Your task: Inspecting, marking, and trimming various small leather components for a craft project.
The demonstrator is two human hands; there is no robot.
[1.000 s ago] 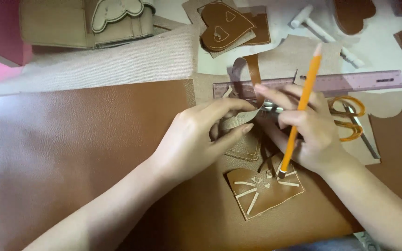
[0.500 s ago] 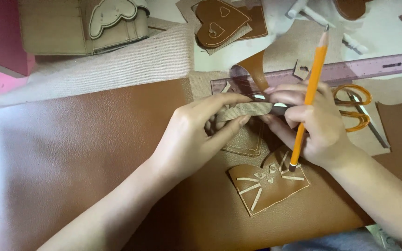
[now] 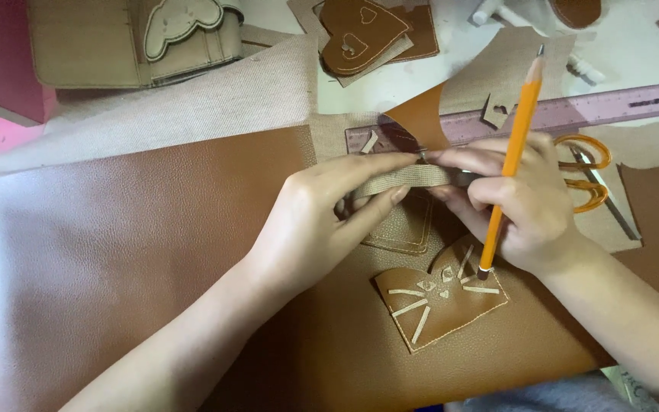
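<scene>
1. Beige strip of woven material is held level between both hands, above the big brown leather sheet.
2. Left hand pinches the left end of this strip, with the thumb below it and the long fingers stretched over its top.
3. Right hand pinches the right end with the fingertips, and the same hand also grips an orange pencil.
4. That pencil stands almost upright, its eraser end down, touching a brown heart-shaped leather piece with a cat face in pale stitches.
5. Under the strip lies a small stitched leather pocket, partly hidden by the fingers.
6. Behind the hands a pink ruler lies across the table, and orange-handled scissors are just beside the right hand.
7. Near the top edge there is another heart-shaped brown piece, and a beige wallet is at the top left.
</scene>
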